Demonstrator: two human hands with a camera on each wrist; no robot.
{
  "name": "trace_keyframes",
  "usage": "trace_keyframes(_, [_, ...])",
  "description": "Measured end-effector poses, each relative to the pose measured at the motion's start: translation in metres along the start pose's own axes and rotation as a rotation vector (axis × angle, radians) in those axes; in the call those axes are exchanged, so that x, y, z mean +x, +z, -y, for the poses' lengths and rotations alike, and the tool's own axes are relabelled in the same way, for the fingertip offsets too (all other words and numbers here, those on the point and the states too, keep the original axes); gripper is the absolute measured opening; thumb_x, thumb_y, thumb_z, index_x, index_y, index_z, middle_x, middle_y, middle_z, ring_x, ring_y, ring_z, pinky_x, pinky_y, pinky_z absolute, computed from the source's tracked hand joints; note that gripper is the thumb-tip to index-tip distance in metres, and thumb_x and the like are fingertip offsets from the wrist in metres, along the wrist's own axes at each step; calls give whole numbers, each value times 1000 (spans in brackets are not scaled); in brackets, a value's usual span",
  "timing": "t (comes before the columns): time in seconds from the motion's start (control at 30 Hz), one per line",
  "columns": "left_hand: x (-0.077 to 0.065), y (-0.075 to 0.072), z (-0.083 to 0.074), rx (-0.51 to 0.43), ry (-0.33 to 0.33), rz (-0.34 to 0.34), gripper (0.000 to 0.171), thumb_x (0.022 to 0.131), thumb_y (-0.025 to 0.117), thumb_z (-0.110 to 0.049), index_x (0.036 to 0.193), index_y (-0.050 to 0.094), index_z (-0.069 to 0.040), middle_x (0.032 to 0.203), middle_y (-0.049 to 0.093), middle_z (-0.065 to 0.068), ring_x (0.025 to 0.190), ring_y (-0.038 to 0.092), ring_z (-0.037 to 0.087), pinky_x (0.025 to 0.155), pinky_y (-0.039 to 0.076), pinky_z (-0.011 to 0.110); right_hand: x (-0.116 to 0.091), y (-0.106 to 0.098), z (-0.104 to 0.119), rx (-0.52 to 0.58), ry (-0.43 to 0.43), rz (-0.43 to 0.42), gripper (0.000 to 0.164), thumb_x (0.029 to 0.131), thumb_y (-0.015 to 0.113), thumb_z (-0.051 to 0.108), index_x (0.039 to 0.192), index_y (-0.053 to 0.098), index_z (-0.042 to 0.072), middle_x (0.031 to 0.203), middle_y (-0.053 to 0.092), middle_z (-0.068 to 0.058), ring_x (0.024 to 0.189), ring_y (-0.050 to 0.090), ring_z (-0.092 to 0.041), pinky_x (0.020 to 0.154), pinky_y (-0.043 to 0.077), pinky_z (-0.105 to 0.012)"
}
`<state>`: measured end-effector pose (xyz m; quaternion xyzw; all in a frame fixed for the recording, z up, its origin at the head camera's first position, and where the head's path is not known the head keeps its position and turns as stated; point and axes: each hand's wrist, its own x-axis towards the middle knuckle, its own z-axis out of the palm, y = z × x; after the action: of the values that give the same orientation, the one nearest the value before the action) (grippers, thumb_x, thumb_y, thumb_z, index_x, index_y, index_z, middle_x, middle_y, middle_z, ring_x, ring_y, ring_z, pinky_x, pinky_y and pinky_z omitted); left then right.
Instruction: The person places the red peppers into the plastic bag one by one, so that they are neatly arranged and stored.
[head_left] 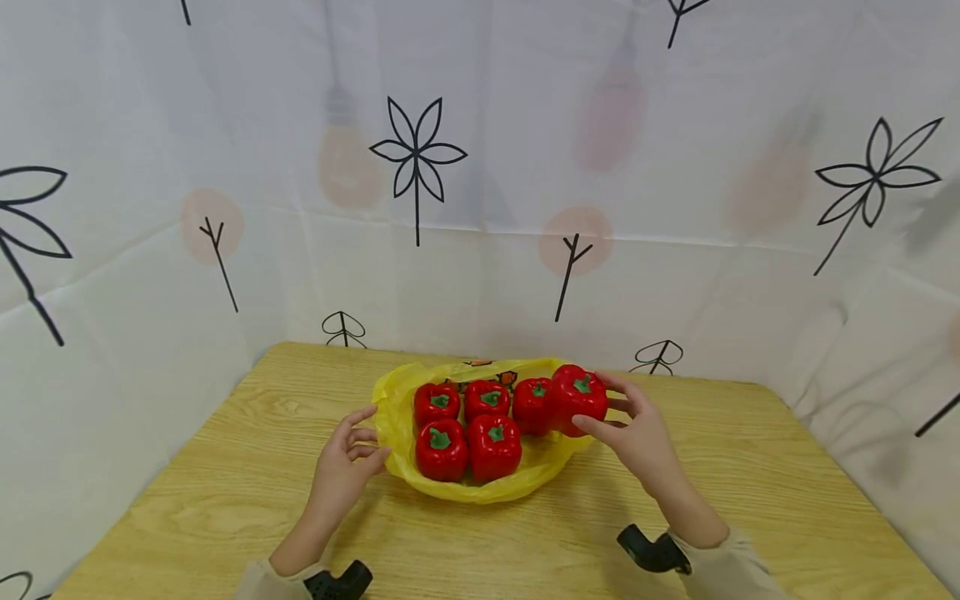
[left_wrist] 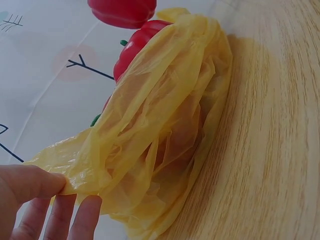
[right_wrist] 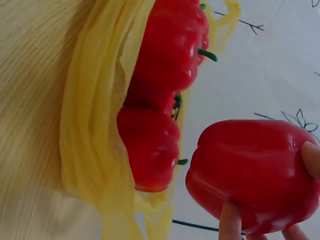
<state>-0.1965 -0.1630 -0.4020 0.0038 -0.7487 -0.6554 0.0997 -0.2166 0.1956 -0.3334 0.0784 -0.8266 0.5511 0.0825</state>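
Observation:
A yellow plastic bag (head_left: pixel 487 493) lies spread on the table with its mouth wide, several red bell peppers (head_left: pixel 495 454) with green stems sitting inside it in two rows. At its left side, my left hand (head_left: pixel 347 460) pinches the rim between thumb and fingers; the left wrist view shows the thin plastic (left_wrist: pixel 150 135) pulled toward that hand. My right hand (head_left: pixel 639 429) grips another red bell pepper (head_left: pixel 573 404) over the bag's right side, thumb on one side and fingers on the other. In the right wrist view this held pepper (right_wrist: pixel 255 172) is raised beside the bagged ones.
The bag rests on a light wooden table (head_left: pixel 247 467). Behind it and at both sides hangs a white cloth (head_left: pixel 487 192) printed with black flowers and twigs. Black devices (head_left: pixel 651 550) are strapped at both wrists, over beige sleeves (head_left: pixel 731 575).

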Motion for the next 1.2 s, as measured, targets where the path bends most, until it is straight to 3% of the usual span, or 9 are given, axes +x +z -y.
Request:
trace_keyframes(0.3, [0,0,0,-5,0,2,58,82,66,7,132,48,-16,101,53,15,81,60,22,68,57,39,7,12,-11,-24,45,42,65,80,75,21,136,43,10,136,40,-14,115,43,-35,82,53,-41])
trace_keyframes(0.87, [0,1,-3,-26,-14,3,59,82,68,4,134,46,-13,102,54,15,86,60,27,68,57,38,10,22,-25,-22,5,165,63,79,76,14,134,46,7,136,41,-19,114,47,-40,80,54,-41])
trace_keyframes(1.2, [-1,0,-2,-6,1,1,57,82,66,6,132,48,-16,100,54,15,83,60,25,68,56,40,12,25,-34,-20,12,191,63,79,74,7,135,46,5,136,42,-21,112,49,-41,81,53,-42])
